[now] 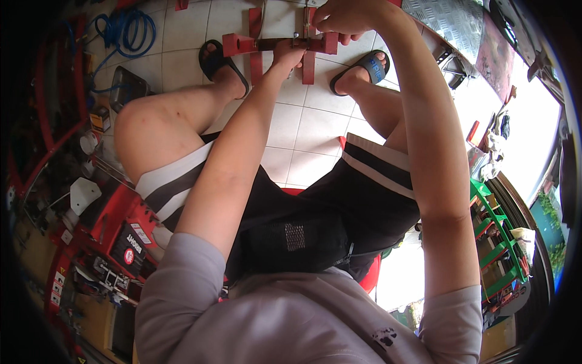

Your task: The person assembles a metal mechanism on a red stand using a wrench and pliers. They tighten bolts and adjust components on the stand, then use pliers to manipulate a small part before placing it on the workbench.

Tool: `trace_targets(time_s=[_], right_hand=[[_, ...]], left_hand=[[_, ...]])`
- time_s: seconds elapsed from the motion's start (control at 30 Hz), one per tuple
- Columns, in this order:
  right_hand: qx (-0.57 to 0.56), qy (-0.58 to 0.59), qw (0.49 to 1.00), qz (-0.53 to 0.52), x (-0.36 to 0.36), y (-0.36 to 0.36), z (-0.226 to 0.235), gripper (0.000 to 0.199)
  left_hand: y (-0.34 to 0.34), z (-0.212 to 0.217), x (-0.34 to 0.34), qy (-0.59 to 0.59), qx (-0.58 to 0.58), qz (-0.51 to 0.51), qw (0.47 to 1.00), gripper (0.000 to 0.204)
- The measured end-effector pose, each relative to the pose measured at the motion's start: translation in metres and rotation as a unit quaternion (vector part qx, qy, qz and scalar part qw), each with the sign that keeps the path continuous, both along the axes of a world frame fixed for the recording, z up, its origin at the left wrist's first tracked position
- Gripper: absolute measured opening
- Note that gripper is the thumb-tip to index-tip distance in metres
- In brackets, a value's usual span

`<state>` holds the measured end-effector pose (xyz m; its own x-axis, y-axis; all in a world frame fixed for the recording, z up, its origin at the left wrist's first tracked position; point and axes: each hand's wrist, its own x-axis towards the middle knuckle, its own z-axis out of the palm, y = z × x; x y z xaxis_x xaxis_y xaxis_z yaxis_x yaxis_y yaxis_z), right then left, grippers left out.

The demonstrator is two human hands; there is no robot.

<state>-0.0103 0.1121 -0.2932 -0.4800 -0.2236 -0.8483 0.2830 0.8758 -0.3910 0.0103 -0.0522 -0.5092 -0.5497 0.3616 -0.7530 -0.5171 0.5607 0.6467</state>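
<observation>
I sit on a red stool [371,278] and lean forward over a red metal frame [276,44] lying on the white tiled floor between my feet. My left hand [287,54] presses on the dark cross bar of the frame near its middle. My right hand [342,17] is closed around the upper part of the frame, just right of the left hand; what its fingers grip is partly hidden. Both feet wear dark sandals, one [217,57] left of the frame and one [364,68] right of it.
A red machine [118,227] with parts and wires stands at my left. A coiled blue hose [124,30] lies at the far left. A checker-plate metal sheet [448,21] lies at the upper right. Green shelving [494,242] stands at the right.
</observation>
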Motion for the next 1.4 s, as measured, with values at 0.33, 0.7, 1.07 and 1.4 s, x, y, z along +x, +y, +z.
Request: trace_targets(time_s=[0.33, 0.7, 1.07, 1.4], right_hand=[[0.017, 0.013, 1.000, -0.008, 0.003, -0.001, 0.001, 0.029], [0.035, 0.021, 0.999, -0.008, 0.003, -0.005, 0.008, 0.029], [0.031, 0.026, 0.999, -0.017, 0.003, -0.006, 0.007, 0.029], [0.030, 0.011, 0.999, -0.022, 0.003, -0.005, 0.011, 0.030]], left_hand=[[0.005, -0.002, -0.006, -0.097, 0.031, 0.019, 0.995, 0.024], [0.010, -0.022, -0.006, -0.008, -0.043, -0.053, 0.998, 0.036], [0.010, -0.023, -0.003, -0.041, 0.000, 0.018, 0.999, 0.030], [0.009, -0.014, -0.002, -0.077, 0.040, 0.039, 0.995, 0.022]])
